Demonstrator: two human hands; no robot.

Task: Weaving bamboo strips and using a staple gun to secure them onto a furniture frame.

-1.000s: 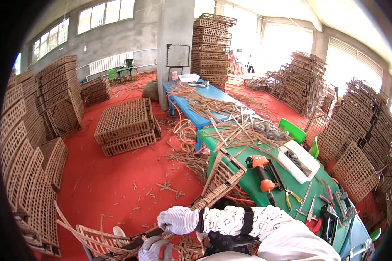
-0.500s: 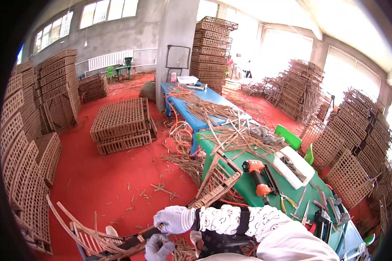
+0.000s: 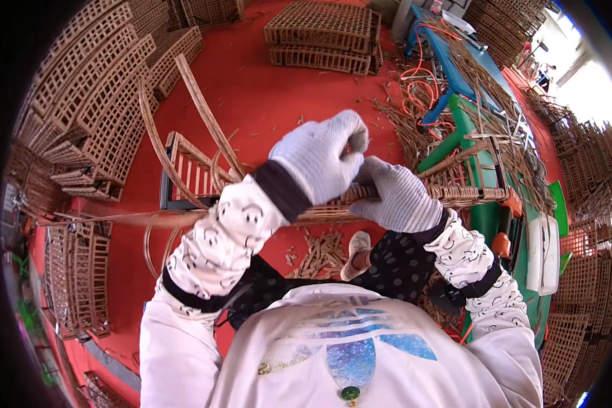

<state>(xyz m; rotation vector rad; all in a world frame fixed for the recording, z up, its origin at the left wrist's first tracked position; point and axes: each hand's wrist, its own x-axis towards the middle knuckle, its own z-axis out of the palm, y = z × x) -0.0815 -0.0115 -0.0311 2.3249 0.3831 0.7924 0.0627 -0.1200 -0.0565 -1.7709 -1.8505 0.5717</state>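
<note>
A wicker frame [image 3: 459, 194] with dark corner pieces lies across in front of me, its front rail wrapped in brown strips. My left hand [image 3: 323, 160], in a pale striped glove, is raised just above the rail. Its fingers are curled in, and what they may hold is hidden. Beside it, lower and to the right, my right hand [image 3: 401, 197], gloved the same way, has its fingers closed over the wrapped rail. Long loose wicker strips [image 3: 207, 115] curve up from the frame's left part.
A green table [image 3: 466, 126] at the right bears cut strips, an orange-and-black nail gun [image 3: 502, 234] and a white tub [image 3: 542, 255]. Behind it stands a blue table [image 3: 455, 64]. Stacked wicker crates [image 3: 323, 30] stand around, and offcuts [image 3: 319, 255] lie on the red floor.
My view has tipped down onto my lap and the frame. Both hands now show close together at the wrapped rail, the left one lifted above it.
</note>
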